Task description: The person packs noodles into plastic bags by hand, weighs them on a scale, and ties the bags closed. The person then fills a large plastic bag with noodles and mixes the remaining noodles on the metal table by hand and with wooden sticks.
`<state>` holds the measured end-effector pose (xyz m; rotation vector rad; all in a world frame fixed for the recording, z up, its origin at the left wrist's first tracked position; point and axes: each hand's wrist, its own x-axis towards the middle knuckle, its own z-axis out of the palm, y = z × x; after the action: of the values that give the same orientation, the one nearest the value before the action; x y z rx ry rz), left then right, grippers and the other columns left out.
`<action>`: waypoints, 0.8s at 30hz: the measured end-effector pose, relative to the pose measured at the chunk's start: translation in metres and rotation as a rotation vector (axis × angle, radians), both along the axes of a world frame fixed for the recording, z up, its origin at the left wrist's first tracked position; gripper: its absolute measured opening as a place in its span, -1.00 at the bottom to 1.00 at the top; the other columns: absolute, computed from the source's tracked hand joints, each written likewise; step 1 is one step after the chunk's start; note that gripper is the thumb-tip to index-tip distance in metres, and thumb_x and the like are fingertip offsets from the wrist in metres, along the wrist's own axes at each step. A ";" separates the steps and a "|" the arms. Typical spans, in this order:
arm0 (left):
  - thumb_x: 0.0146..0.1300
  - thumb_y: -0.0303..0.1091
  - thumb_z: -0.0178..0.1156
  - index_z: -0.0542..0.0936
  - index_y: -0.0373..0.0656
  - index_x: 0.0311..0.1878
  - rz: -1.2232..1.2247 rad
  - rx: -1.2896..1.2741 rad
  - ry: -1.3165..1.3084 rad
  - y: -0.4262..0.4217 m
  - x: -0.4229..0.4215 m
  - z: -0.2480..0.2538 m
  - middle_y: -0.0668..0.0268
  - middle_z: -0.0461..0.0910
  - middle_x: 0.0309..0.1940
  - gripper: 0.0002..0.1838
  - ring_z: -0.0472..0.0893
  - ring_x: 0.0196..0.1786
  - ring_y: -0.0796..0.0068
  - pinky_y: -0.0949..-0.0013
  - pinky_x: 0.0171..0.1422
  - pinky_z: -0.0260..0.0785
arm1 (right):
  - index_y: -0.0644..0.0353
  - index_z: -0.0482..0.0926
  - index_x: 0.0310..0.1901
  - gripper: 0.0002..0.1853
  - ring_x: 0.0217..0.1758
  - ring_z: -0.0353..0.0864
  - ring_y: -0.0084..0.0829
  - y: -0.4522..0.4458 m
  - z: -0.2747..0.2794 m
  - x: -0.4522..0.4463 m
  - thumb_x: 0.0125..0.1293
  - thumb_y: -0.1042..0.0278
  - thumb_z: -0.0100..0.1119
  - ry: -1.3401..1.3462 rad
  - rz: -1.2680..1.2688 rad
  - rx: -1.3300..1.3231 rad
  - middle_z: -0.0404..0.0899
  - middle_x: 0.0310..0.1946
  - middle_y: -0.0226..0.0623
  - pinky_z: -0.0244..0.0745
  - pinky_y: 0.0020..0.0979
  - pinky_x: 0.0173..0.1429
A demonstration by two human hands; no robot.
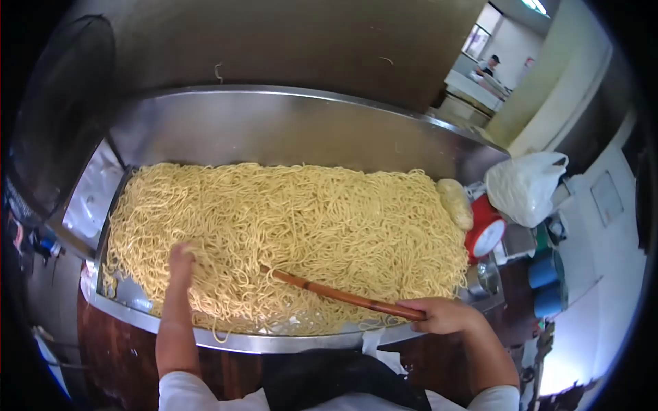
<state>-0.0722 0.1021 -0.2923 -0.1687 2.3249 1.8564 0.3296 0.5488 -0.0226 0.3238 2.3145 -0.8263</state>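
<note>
A thick layer of yellow noodles [343, 212] is spread across a long steel table [301, 116] with a raised back. My right hand [445, 316] is wrapped around one end of a brown wooden stick [336, 293]. The stick slants up to the left, and its far tip touches the noodles near the middle of the pile. On the left side, my left hand [181, 262] is down at the noodles with its fingers curled in among the strands. The fingertips are partly hidden there.
At the right end stand a red dial scale [485, 229], a bag of noodles [455, 203] and a white plastic bag [526, 188]. Blue containers [548, 282] are beyond them. A fan [65, 116] stands at the left. Another person [488, 66] is in the far room.
</note>
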 end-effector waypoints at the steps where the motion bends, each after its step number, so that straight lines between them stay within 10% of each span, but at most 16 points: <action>1: -0.11 -0.58 0.08 0.54 -0.12 0.06 0.037 0.335 -0.123 -0.012 -0.009 0.028 0.24 0.54 -0.09 -0.47 0.57 -0.04 0.27 0.24 -0.05 0.51 | 0.04 0.29 0.42 -0.28 0.11 0.59 -0.15 -0.001 0.000 0.002 0.21 0.19 0.25 0.007 -0.016 -0.001 0.59 0.07 -0.05 0.44 -0.32 0.17; 5: -0.04 -0.60 0.04 0.50 -0.17 0.08 0.163 0.395 0.308 -0.026 -0.025 0.170 0.23 0.54 -0.11 -0.49 0.58 -0.11 0.23 0.17 -0.04 0.53 | 0.03 0.28 0.43 -0.28 0.11 0.59 -0.15 -0.001 -0.004 0.005 0.21 0.20 0.25 0.007 -0.019 -0.012 0.59 0.07 -0.05 0.44 -0.32 0.17; 11: 0.07 -0.61 -0.02 0.42 -0.25 0.26 0.017 0.592 0.318 -0.003 -0.069 0.238 0.16 0.52 0.01 -0.42 0.53 0.10 0.23 0.22 0.20 0.44 | 0.02 0.24 0.44 -0.26 0.06 0.58 -0.14 -0.004 -0.012 -0.008 0.19 0.26 0.23 0.096 -0.024 -0.068 0.57 0.04 -0.02 0.44 -0.30 0.15; 14: 0.12 -0.22 0.36 0.32 -0.25 0.41 -0.438 -0.288 0.353 0.025 -0.062 0.213 0.02 0.41 0.30 -0.21 0.41 0.34 0.13 0.22 0.42 0.23 | 0.05 0.23 0.45 -0.24 0.05 0.58 -0.17 -0.018 -0.014 -0.022 0.18 0.30 0.24 0.058 0.024 -0.102 0.57 0.02 -0.02 0.44 -0.31 0.14; 19: -0.05 0.08 0.50 0.47 -0.23 0.28 -0.286 -0.831 0.039 -0.023 -0.005 0.161 -0.08 0.56 0.15 -0.13 0.56 0.19 -0.01 0.16 0.29 0.38 | 0.10 0.27 0.43 -0.25 0.12 0.56 -0.30 -0.012 -0.012 -0.017 0.16 0.40 0.28 0.093 0.025 -0.138 0.57 0.11 -0.09 0.42 -0.36 0.21; 21: -0.13 0.16 0.54 0.47 -0.29 0.26 -0.471 -0.846 0.034 -0.045 0.030 0.064 -0.09 0.60 0.08 -0.04 0.57 0.18 0.07 0.16 0.31 0.37 | 0.13 0.30 0.41 -0.26 0.18 0.52 -0.44 -0.005 -0.018 -0.012 0.16 0.42 0.31 0.047 -0.181 -0.229 0.55 0.19 -0.18 0.37 -0.44 0.25; 24: -0.15 0.05 0.59 0.23 -0.43 0.40 -0.240 -0.162 -0.007 0.022 0.097 -0.014 -0.08 0.21 0.43 0.15 0.26 0.45 0.07 0.15 0.47 0.18 | 0.23 0.29 0.41 -0.23 0.18 0.46 -0.55 0.001 -0.033 -0.013 0.12 0.61 0.33 -0.018 -0.244 -0.282 0.53 0.15 -0.34 0.37 -0.49 0.26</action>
<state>0.0252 0.1242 -0.3067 0.0811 2.3697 1.5549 0.3162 0.5503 -0.0556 0.4916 2.1304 -1.2488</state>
